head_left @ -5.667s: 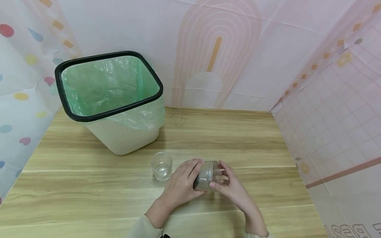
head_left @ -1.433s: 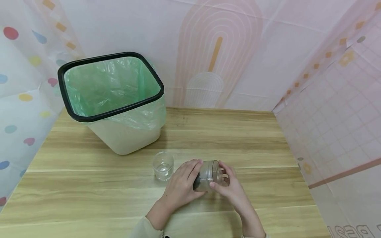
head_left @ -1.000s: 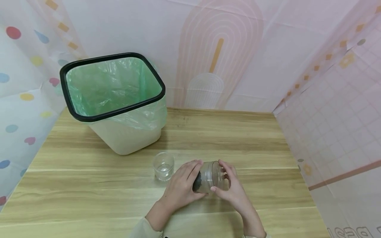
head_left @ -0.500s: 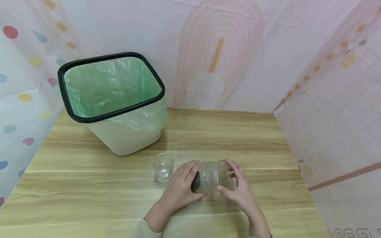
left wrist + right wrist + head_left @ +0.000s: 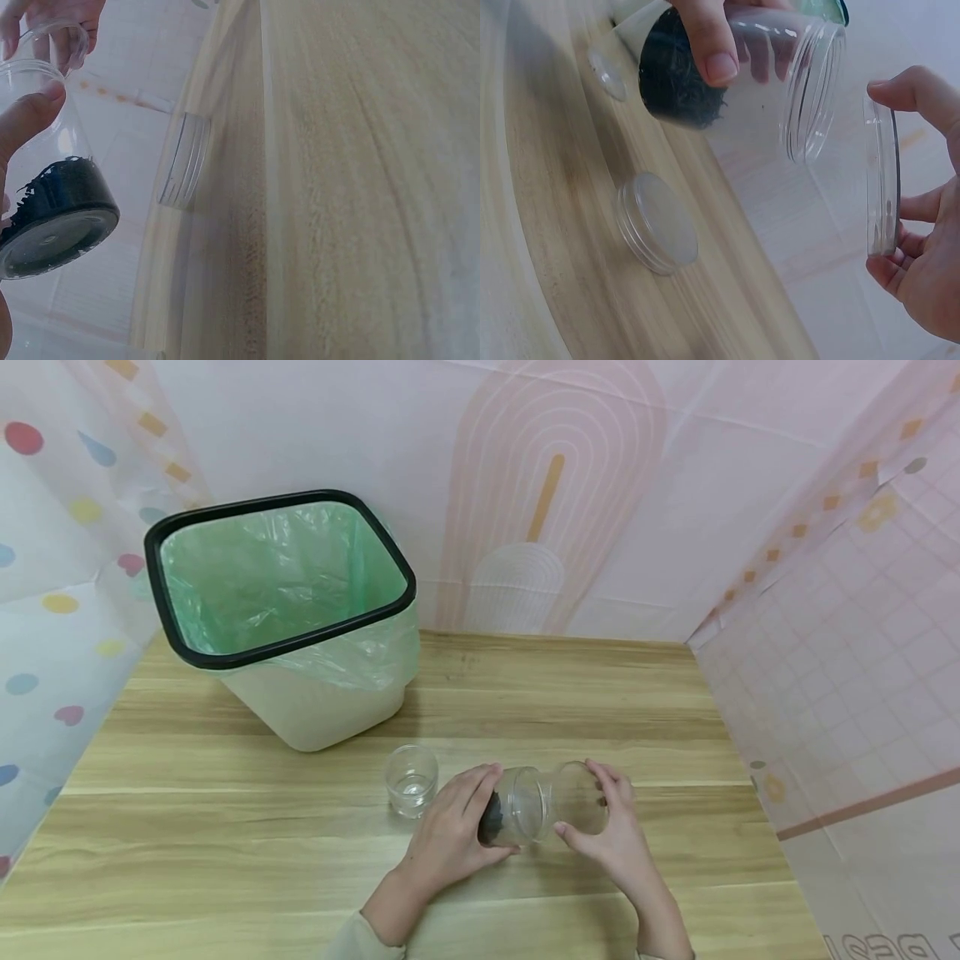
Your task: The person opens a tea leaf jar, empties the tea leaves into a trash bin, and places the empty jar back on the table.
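- On the bench (image 5: 225,827), at its far left, a bin (image 5: 315,702) stands with a green liner folded over its black rim, mouth up and well apart from the hands.
- Left hand (image 5: 450,835): fingers curled round a jar (image 5: 517,806), tipped on its side so the dark stuff lies at the base, its mouth facing right.
- Right hand (image 5: 611,835): fingers pinch the clear lid (image 5: 581,787) by its rim, just off the mouth.
- Beside the left hand stands a small glass (image 5: 410,779), upright.
- No label reads; cut-off wall lettering, lower right, is illegible.
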